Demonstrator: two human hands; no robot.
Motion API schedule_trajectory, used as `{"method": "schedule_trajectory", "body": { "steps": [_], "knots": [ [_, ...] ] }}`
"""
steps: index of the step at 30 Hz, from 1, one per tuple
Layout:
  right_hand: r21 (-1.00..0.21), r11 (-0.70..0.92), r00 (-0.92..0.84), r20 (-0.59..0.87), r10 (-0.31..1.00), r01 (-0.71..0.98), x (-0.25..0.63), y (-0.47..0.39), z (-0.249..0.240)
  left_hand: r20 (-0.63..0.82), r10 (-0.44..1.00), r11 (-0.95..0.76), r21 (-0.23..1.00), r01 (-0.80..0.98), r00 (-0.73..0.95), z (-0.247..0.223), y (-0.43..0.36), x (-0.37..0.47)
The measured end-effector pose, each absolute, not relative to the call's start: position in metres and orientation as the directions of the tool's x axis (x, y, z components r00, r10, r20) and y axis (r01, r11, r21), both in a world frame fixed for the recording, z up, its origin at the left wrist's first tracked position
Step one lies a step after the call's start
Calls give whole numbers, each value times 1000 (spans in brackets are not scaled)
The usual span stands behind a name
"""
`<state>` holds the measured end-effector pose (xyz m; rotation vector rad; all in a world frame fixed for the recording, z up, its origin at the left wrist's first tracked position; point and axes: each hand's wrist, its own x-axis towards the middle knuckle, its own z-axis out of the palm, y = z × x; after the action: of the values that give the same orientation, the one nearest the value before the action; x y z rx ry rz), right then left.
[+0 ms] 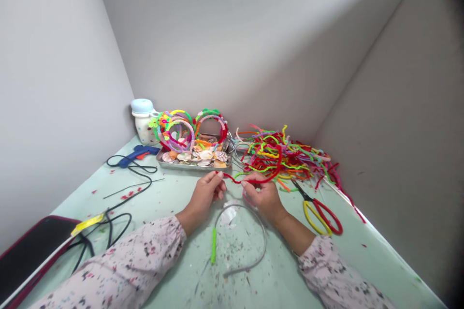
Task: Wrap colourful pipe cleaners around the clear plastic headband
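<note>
A red pipe cleaner (pixel 268 179) stretches between my two hands above the table. My left hand (pixel 207 194) pinches one end of it between thumb and fingers. Farther along, my right hand (pixel 264 197) grips the same strand, whose free end curves upward past the fingers. Below them on the table lies a grey headband (pixel 264 236), its left end wrapped in bright green. A small whitish scrap (pixel 229 214) lies inside the headband's curve, near my hands.
Behind my hands, a metal tray (pixel 194 166) holds seashells and several decorated headbands (pixel 180 135). Many coloured pipe cleaners (pixel 279 154) are heaped at back right, near scissors (pixel 321 213). At left are a blue glue gun (pixel 138 154), a black cable (pixel 148 185) and a lidded cup (pixel 144 125).
</note>
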<state>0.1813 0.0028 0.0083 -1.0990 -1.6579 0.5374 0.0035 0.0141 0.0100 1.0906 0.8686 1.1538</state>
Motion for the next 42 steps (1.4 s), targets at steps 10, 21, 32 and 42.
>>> {"method": "schedule_trajectory", "body": {
  "steps": [10, 21, 32, 42],
  "knots": [
    [-902, 368, 28, 383, 923, 228, 183, 5, 8, 22, 970, 41, 967, -252, 241, 7, 17, 5],
    [-939, 271, -120, 250, 961, 214, 180, 6, 6, 25, 949, 41, 978, -203, 313, 8, 15, 5],
    [-982, 169, -77, 162, 984, 87, 182, 10, 13, 66, 933, 10, 978, -208, 354, 7, 11, 6],
    [-983, 171, 55, 175, 983, 68, 189, 17, 2, 102, 884, -26, 985, -171, 457, 7, 6, 10]
  ]
}}
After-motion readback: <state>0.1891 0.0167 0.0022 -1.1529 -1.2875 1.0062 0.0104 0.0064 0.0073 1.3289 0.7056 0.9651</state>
